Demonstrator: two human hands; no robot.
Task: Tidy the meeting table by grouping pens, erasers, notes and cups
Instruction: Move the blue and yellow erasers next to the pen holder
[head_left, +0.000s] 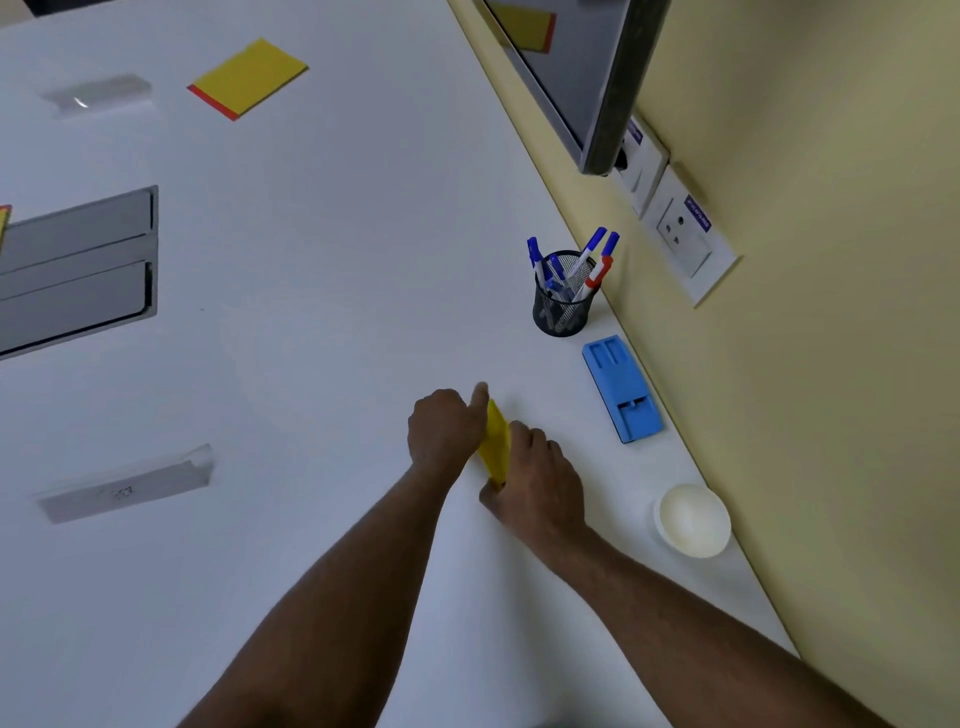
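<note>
Notes, yellow paper, one small pad or sheaf (496, 441): held on edge between both hands just above the white worktop (337, 338), near its right-hand border. Left hand (444, 431) has fingers curled against one face, thumb raised along the top edge; right hand (537, 475) is closed round the other face and the lower end. The two-sided hold looks meant to square the sheets before they are set down; whether the lower edge touches the worktop cannot be told.

Eraser, blue plastic, oblong board type (622, 389): lies flat just beyond the right hand, along the wall side.

Pen holder, black wire mesh, round (562, 304): stands upright beyond the eraser, carrying blue-capped pens (589, 254) and one red-clipped, leaning on the rim.

Cup, white, paper, empty so far as visible (693, 519): upright near the worktop edge, to the right of the right wrist.

These three sit in a row by the wall, apparently the grouping zone; the notes likely join it.

Second pad, yellow with red edge (249, 78): flat, well apart at the far side, not yet gathered.

Hatch, grey metal, cable access (78, 270): set into the worktop at left.
</note>
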